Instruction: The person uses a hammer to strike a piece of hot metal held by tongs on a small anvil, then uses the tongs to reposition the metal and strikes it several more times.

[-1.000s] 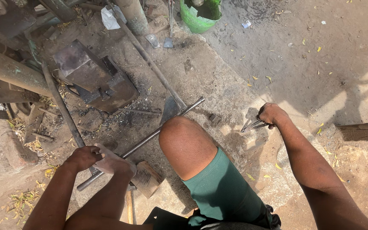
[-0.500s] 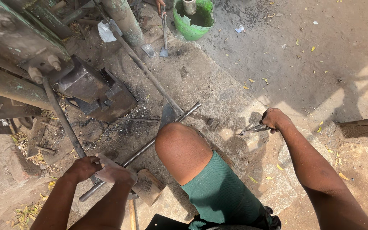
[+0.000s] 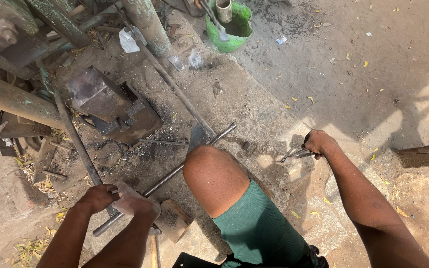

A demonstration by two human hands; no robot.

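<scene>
My left hand [image 3: 95, 198] is closed around the near end of a dark iron bar [image 3: 75, 139], close to where it crosses a long thin steel rod [image 3: 175, 171]. Right beside it what looks like my bare foot [image 3: 136, 203] presses on that rod. The rod runs under my raised knee [image 3: 214, 178] to its far tip by a flat shovel blade [image 3: 198, 136]. On the right, my right hand [image 3: 319, 141] grips small metal tongs [image 3: 294, 155], their jaws pointing left, low over the dirt floor.
A dark steel anvil block [image 3: 110, 104] sits at the left among scrap, pipes [image 3: 16, 101] and a post [image 3: 147, 25]. A green bucket [image 3: 234, 30] stands at the top. A wooden-handled hammer head [image 3: 172, 221] lies near my foot. A plank [image 3: 423, 155] lies on the right.
The view has shifted a little; the scrap at the left and the bucket sit lower in frame. Both hands keep their grips in much the same places.
</scene>
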